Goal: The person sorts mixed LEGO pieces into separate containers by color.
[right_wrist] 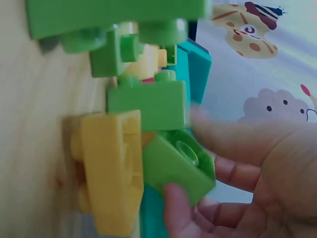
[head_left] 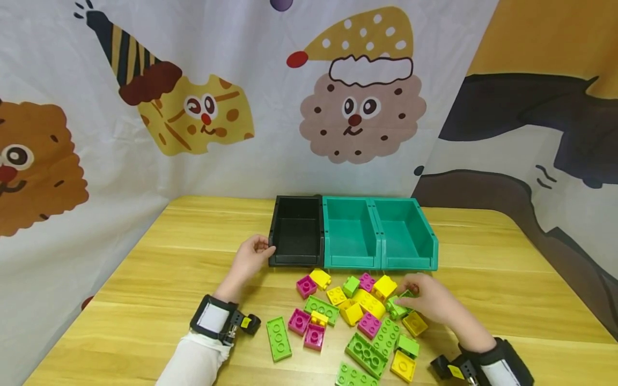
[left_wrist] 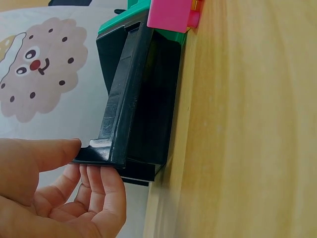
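My left hand [head_left: 251, 258] is at the front left corner of a black storage bin [head_left: 295, 259]. In the left wrist view the thumb lies on the bin's rim and the fingers curl beneath it, pinching the corner. At the right side of a pile of toy building blocks is my right hand [head_left: 428, 298]. Its thumb and fingers are around a tilted green block [right_wrist: 178, 168], partly hidden by the fingers. Close beside it are another green block [right_wrist: 148, 105] and a yellow block [right_wrist: 111, 171].
Two teal bins [head_left: 352, 261] stand joined to the black bin's right. Loose pink, yellow and green blocks, such as a long green block [head_left: 279, 339], lie before the bins on the wooden table [head_left: 203, 230]. A printed cloth [head_left: 270, 171] hangs behind.
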A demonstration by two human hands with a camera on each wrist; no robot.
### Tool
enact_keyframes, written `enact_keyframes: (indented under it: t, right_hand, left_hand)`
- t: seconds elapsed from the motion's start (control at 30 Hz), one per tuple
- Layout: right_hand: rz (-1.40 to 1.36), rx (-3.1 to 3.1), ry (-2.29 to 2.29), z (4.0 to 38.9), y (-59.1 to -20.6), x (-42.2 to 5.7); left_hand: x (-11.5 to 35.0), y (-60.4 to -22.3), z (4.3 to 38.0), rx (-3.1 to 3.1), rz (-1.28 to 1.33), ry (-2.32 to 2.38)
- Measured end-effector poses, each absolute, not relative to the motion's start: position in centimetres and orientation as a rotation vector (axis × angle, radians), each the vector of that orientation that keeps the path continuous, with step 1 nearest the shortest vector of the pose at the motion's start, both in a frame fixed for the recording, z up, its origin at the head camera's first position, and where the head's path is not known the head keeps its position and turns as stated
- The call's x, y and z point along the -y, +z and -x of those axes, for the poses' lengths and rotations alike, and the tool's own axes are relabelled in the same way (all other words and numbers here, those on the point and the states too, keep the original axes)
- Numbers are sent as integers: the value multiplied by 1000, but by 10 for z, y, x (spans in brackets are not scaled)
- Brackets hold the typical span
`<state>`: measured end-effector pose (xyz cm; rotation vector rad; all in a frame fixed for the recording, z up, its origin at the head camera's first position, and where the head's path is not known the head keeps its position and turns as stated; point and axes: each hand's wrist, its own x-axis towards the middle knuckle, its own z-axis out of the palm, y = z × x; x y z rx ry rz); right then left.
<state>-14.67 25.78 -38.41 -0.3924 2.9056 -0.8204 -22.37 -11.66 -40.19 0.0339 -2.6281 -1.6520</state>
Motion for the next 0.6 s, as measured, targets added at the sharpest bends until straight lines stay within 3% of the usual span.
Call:
enact_keyframes:
  t: [0.6]
  right_hand:
    - [402,-3171,-913,150,-372,-261]
  left_hand:
    - [119,-403,224,2625,-12,-1643]
